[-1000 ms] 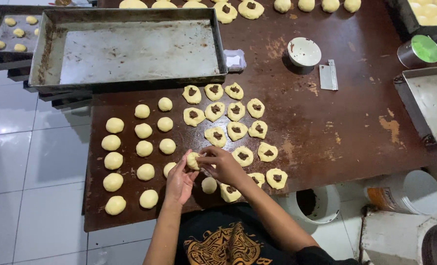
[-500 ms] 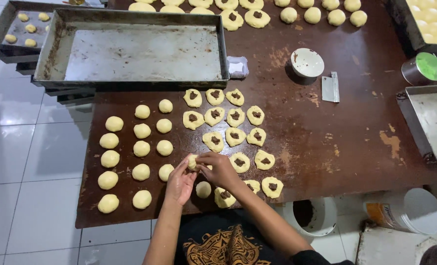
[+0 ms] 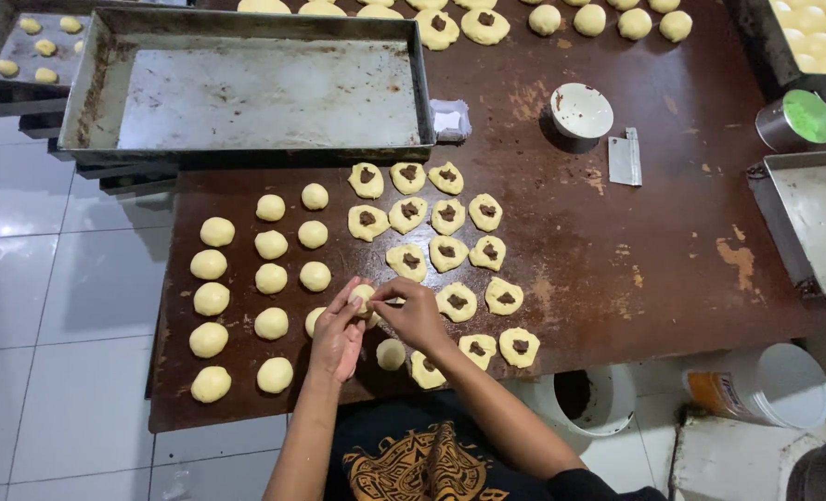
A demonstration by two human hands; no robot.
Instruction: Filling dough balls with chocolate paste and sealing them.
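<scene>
Both my hands meet over the near edge of a brown table (image 3: 617,241). My left hand (image 3: 337,336) cups a small piece of pale yellow dough (image 3: 362,295), and my right hand (image 3: 418,315) pinches the top of that same piece. Left of my hands lie several round dough balls (image 3: 269,278) in rows. To the right lie several flattened dough pieces with dark filling (image 3: 447,250) in their centres. One plain ball (image 3: 391,353) lies just under my right wrist.
A large empty metal baking tray (image 3: 246,88) rests on stacked trays at the back left. A small white bowl (image 3: 580,111) and a metal scraper (image 3: 625,158) sit mid-table. Another tray (image 3: 807,223) and a green-lidded tin (image 3: 798,119) are at right. White buckets (image 3: 756,385) stand below the table.
My hands stay at the same spot, working the same dough piece between the fingers. The camera has shifted slightly, so the table sits a little lower in view.
</scene>
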